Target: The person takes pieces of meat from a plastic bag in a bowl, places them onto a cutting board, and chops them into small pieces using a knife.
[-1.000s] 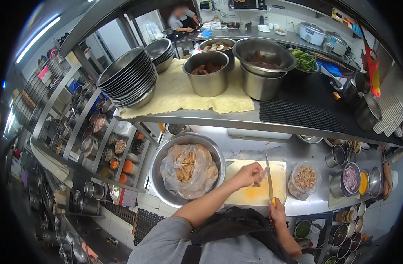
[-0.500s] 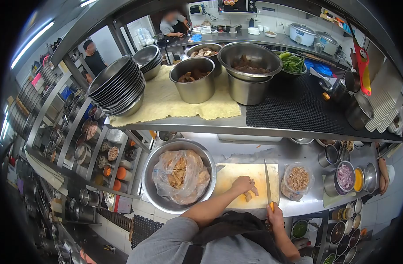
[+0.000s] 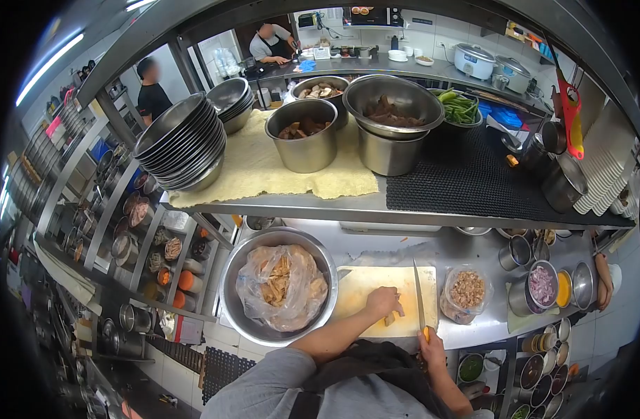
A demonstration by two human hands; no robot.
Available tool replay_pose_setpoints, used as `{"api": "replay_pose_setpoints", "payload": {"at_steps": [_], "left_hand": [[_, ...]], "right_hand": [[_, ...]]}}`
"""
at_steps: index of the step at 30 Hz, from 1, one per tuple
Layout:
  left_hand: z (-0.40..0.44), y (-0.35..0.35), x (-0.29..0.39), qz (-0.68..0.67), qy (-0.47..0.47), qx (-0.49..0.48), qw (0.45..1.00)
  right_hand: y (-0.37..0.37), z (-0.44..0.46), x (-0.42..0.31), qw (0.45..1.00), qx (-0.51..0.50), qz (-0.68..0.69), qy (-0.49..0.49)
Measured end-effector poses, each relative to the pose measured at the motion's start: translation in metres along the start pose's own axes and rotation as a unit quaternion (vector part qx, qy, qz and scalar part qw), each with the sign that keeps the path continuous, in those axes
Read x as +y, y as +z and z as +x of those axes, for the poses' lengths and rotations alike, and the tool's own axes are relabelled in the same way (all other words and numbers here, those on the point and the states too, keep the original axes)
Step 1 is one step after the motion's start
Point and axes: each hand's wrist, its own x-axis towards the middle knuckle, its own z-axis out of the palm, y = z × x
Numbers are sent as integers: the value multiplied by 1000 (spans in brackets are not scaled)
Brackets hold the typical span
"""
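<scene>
On a pale, stained cutting board point(image 3: 349, 299), my left hand point(image 3: 383, 300) is closed over a piece of cooked meat point(image 3: 399, 308) that shows past its fingertips. A smaller brown piece lies just below the fingers. My right hand point(image 3: 432, 345) grips the orange handle of a long knife point(image 3: 418, 293). The blade points away from me along the board's right side, apart from the meat. Left of the board, a big steel bowl point(image 3: 227, 311) holds a clear plastic bag point(image 3: 307, 279) of brown meat pieces. To the right sits a clear container of chopped meat point(image 3: 468, 288).
Above the counter runs a shelf point(image 3: 285, 209) with stacked bowls point(image 3: 184, 143), steel pots point(image 3: 304, 146) of meat and green peppers point(image 3: 459, 108). A pot of chopped onion point(image 3: 542, 284) stands at right, near another person's hand point(image 3: 604, 286). Two people are farther back.
The view has shifted slightly, so the shelf and counter sit a little lower. My hands stay nearly in place with the knife and meat. The people in the background have changed posture.
</scene>
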Motion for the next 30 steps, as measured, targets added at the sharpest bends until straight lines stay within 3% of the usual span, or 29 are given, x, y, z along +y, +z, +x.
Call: {"api": "replay_pose_setpoints", "payload": {"at_steps": [7, 9, 14, 22, 30], "left_hand": [[-3, -4, 2, 6, 3, -5, 1000], [-2, -4, 2, 9, 1, -7, 1000], [1, -5, 2, 4, -16, -26, 1000], [5, -5, -4, -104, -15, -20, 994], [8, 4, -7, -77, 0, -1, 997]], "right_hand": [[5, 5, 11, 1000, 2, -7, 4], [11, 11, 25, 997, 28, -47, -45], [6, 7, 17, 999, 12, -24, -22], [6, 6, 17, 999, 10, -13, -36], [5, 5, 15, 999, 15, -21, -45]]}}
